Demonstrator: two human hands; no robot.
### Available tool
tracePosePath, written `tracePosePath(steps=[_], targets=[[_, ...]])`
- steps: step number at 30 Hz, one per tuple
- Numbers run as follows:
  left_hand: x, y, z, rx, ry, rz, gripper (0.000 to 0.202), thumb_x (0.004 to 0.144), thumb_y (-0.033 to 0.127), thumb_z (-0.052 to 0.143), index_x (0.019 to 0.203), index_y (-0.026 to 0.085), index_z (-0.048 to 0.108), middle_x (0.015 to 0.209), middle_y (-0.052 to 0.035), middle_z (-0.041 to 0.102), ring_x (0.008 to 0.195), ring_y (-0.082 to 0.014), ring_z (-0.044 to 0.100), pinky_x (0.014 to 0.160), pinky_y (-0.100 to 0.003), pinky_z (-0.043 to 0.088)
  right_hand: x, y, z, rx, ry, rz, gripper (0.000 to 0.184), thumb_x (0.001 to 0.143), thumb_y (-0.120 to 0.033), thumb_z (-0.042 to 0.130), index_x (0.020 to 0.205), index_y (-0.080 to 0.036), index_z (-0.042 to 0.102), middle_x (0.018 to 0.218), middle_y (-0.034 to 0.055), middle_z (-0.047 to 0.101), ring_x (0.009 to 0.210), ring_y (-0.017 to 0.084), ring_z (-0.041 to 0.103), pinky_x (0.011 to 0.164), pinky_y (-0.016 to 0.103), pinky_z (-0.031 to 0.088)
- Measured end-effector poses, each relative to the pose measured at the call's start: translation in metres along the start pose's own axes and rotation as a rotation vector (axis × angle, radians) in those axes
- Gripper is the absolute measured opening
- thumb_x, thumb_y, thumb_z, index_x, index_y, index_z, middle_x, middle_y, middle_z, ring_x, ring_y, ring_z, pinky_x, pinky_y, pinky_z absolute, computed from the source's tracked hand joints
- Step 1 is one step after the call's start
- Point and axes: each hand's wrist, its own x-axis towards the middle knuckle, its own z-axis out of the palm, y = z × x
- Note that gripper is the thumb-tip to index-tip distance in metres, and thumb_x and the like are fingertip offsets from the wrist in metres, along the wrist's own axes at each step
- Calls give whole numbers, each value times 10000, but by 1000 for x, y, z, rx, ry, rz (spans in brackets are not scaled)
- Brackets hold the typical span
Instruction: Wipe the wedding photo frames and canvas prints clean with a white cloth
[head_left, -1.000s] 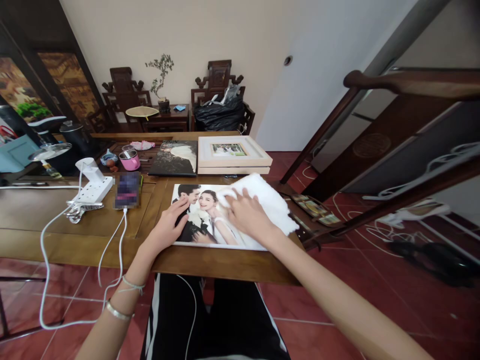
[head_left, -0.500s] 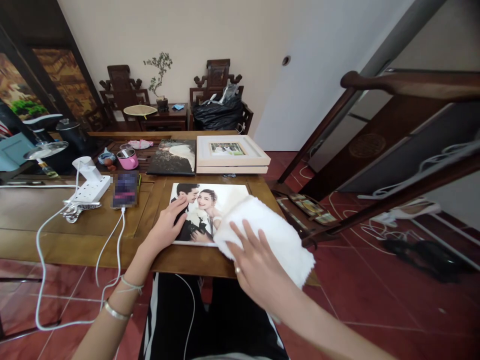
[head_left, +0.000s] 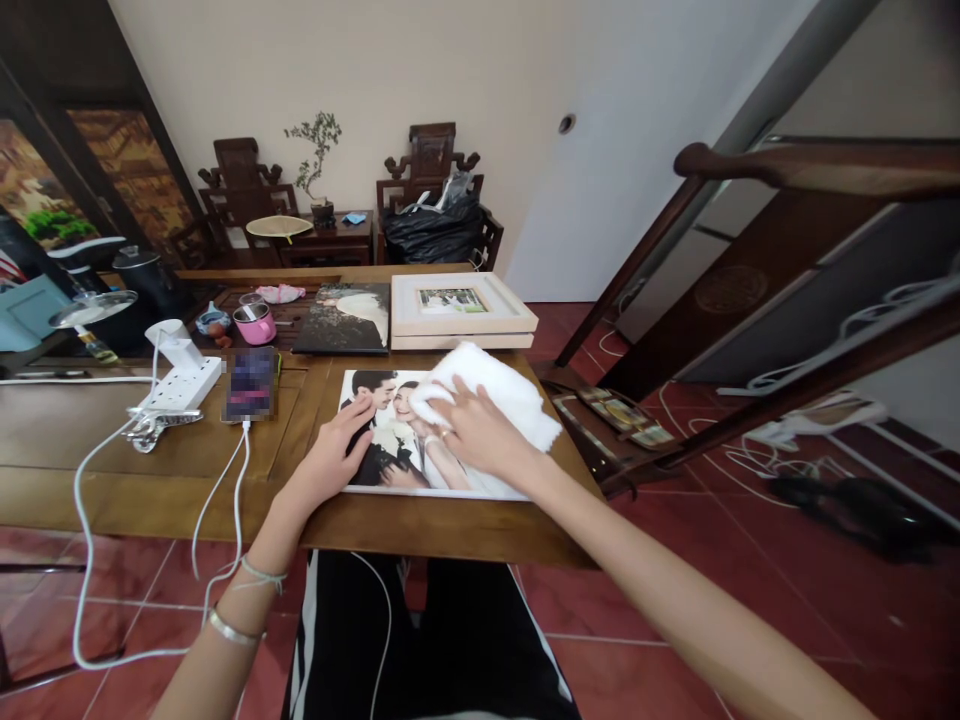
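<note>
A large wedding photo print (head_left: 390,445) lies flat on the wooden table (head_left: 150,450) in front of me. My left hand (head_left: 330,462) rests on its left edge with fingers spread, pinning it down. My right hand (head_left: 474,432) lies flat, fingers stretched, pressing a white fluffy cloth (head_left: 501,393) onto the upper right part of the print. The cloth covers the print's far right corner.
Behind the print lie a dark photo panel (head_left: 346,316) and stacked white frames (head_left: 459,310). A phone (head_left: 250,383) on a cable, a white power strip (head_left: 177,385) and a pink pot (head_left: 255,323) stand to the left. A dark wooden chair (head_left: 787,260) stands close on the right.
My right hand pulled the cloth down to the print's near right corner, then pushed it back up to the top right. The left hand stayed put.
</note>
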Motion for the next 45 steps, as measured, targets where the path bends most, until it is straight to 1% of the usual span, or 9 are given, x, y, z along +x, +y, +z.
tracePosePath(steps=[5,12,16,20,26,29,32,35,45], targets=[[0,1,-1,-4,1,-14,433,944,298,398,1322,123,516,1442,-125,445,1371,-232,362,1148,-432,283,5,9,-3,47,-26,-123,535,752,-19,423,1261,-127,548,1460,158,404,1402,363,203,1031,698,209],[0,1,1,-4,2,-3,433,946,291,388,1335,140,502,1454,-117,430,1376,-227,354,1149,-450,278,-93,-33,-9,206,-105,-400,681,578,102,365,1114,-220,637,1512,29,341,1436,254,115,1125,622,113],[0,0,1,-2,0,-2,437,944,293,390,1345,153,493,1459,-107,426,1377,-224,351,1152,-450,271,-118,-33,-9,212,-98,-448,641,555,112,342,992,-218,674,1500,1,357,1427,227,161,1145,580,116],[0,0,0,8,-13,-14,447,945,303,384,1344,131,492,1459,-121,422,1379,-227,348,1153,-448,269,-95,-8,-8,164,-44,-340,676,535,107,344,1053,-194,656,1487,53,378,1420,255,180,1121,627,114],[0,2,-1,14,-20,-25,452,942,302,383,1334,110,501,1454,-127,428,1379,-219,349,1155,-429,268,-17,39,-2,127,16,-245,653,604,80,370,1171,-155,593,1410,150,476,1393,262,277,1098,589,228],[0,4,-2,11,-21,-31,449,941,299,385,1331,111,504,1452,-123,431,1375,-219,357,1151,-429,276,16,53,1,116,65,-250,644,644,80,355,1197,-172,570,1352,129,542,1373,239,328,1089,550,270],[0,5,-2,7,-13,-35,438,940,294,386,1329,131,507,1451,-113,436,1372,-221,363,1145,-442,286,26,54,2,109,93,-233,646,654,82,348,1210,-169,560,1332,133,559,1361,230,352,1085,529,287],[0,5,-1,1,-1,-38,435,940,292,389,1325,131,511,1446,-119,441,1367,-226,370,1141,-448,294,7,41,2,90,63,-248,620,642,86,355,1168,-145,588,1385,151,504,1378,252,313,1099,556,248],[0,1,2,-4,11,-21,439,941,302,387,1336,147,502,1449,-113,439,1370,-225,366,1148,-444,281,-116,-32,-3,206,-71,-428,613,595,94,365,1043,-199,665,1492,53,372,1427,272,142,1120,638,106]])
